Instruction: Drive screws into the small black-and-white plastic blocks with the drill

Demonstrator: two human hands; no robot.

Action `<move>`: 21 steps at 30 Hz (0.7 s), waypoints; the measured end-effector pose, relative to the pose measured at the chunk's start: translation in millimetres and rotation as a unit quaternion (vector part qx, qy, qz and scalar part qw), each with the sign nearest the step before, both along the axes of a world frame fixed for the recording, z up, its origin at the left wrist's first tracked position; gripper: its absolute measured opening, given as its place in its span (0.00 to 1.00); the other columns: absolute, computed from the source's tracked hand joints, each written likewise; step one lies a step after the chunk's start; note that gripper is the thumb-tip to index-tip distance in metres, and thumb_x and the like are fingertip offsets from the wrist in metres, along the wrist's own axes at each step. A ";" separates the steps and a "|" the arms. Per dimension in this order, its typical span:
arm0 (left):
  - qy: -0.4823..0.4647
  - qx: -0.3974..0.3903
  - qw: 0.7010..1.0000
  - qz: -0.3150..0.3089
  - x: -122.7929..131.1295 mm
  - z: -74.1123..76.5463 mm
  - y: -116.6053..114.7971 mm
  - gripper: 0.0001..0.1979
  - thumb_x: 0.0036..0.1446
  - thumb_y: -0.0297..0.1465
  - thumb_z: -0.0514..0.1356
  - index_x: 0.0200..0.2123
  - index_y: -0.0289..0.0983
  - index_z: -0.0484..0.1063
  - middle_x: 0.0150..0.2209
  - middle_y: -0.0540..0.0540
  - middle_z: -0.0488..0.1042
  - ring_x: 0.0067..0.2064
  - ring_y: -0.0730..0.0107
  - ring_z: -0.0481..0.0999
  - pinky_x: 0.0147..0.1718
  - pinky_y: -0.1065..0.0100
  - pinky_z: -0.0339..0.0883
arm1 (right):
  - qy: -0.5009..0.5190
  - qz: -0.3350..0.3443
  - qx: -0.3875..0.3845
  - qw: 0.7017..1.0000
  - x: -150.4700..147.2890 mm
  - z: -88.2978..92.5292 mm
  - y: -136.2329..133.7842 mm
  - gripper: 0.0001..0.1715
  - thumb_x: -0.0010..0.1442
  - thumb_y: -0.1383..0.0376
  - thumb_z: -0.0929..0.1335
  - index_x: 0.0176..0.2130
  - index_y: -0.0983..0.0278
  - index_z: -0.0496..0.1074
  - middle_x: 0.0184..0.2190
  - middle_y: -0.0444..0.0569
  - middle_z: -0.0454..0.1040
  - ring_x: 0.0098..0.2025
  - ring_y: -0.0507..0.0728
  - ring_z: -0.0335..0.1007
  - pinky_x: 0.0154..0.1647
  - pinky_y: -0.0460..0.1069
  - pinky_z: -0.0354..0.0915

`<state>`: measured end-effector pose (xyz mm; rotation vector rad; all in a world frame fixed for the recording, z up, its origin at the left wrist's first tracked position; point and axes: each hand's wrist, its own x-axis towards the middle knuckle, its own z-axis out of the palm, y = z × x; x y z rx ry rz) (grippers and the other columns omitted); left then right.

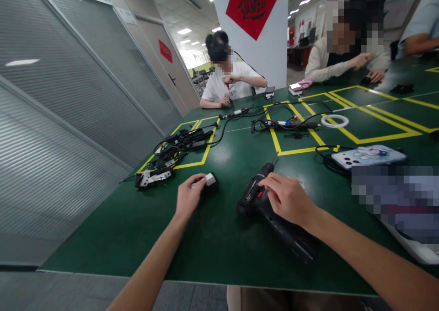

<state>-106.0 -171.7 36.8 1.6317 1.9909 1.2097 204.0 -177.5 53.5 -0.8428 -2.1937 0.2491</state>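
My left hand (190, 193) is closed on a small black block with a white part (210, 180), which sits at or just above the green tabletop; its exact kind is not clear. A black cordless drill (255, 193) with red buttons lies on its side to the right, its thin bit pointing away from me and its handle toward the lower right. Over the drill's middle is my right hand (288, 199), thumb and fingers drawn together in a pinch near a red button. Whatever is between those fingertips, if anything, is hidden.
A heap of black cables and adapters (185, 142) lies at the left. More cables and tools (284, 124) and a white ring (335, 121) lie farther back within yellow tape outlines (298, 152). A phone (368, 157) is at right. Two people (233, 80) (346, 59) work across the table.
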 end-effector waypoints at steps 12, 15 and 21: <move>0.099 0.115 0.948 -0.281 98.4 -15.9 97.3 0.11 0.53 0.30 0.58 0.41 0.39 0.73 0.40 0.45 0.74 0.45 0.64 0.70 0.49 0.59 0.62 | -0.041 -0.147 -0.159 0.975 -5.7 1.8 -12.3 0.16 0.62 0.64 0.59 0.50 0.61 0.65 0.43 0.51 0.69 0.40 0.57 0.69 0.40 0.50 0.63; 0.097 0.115 0.939 -0.309 107.4 -14.1 106.7 0.12 0.53 0.27 0.58 0.41 0.38 0.73 0.40 0.45 0.74 0.45 0.65 0.70 0.49 0.60 0.63 | -0.093 -0.182 -0.192 0.960 -10.8 8.3 -28.7 0.30 0.59 0.54 0.62 0.58 0.62 0.58 0.47 0.55 0.67 0.42 0.62 0.70 0.39 0.54 0.64; 0.080 0.127 0.932 -0.329 117.5 -14.3 113.6 0.17 0.51 0.25 0.58 0.46 0.37 0.70 0.40 0.45 0.72 0.45 0.66 0.70 0.50 0.62 0.62 | -0.186 -0.195 -0.257 0.928 -14.5 8.1 -57.1 0.49 0.54 0.57 0.66 0.66 0.62 0.41 0.48 0.59 0.67 0.41 0.65 0.71 0.36 0.56 0.65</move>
